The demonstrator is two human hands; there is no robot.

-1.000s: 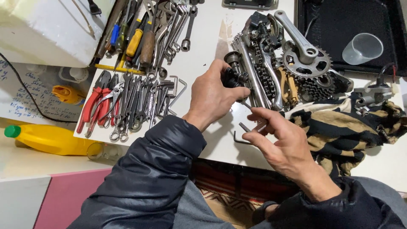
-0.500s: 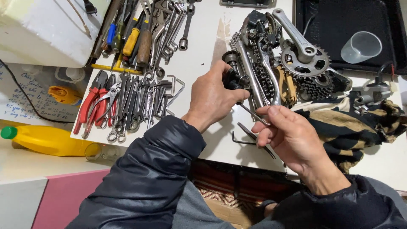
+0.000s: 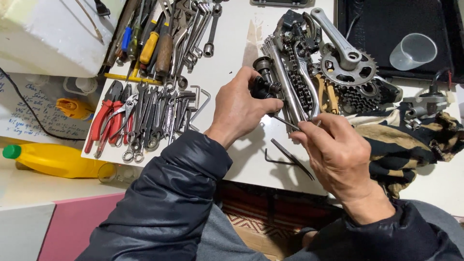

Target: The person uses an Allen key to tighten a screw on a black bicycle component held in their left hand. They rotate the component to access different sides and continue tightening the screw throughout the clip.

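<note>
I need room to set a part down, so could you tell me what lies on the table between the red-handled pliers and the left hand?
In the head view, a row of spanners and hex keys fills the stretch between the red-handled pliers and the left hand.

Bare white table (image 3: 232, 58) lies open just beyond the left hand's fingers (image 3: 256, 99). Left of them, wrenches and pliers (image 3: 145, 118) crowd the way. Beyond the right hand's fingers (image 3: 309, 137), chain and sprockets (image 3: 328, 82) block passage; two hex keys (image 3: 287, 157) lie beneath.

A bicycle repair workshop is showing here: pliers (image 3: 104, 123), wrenches (image 3: 157, 116) and a chainring crank (image 3: 349, 62) (greasy, chain (image 3: 300, 87) alongside) are crowding the white counter (image 3: 232, 58).
</note>
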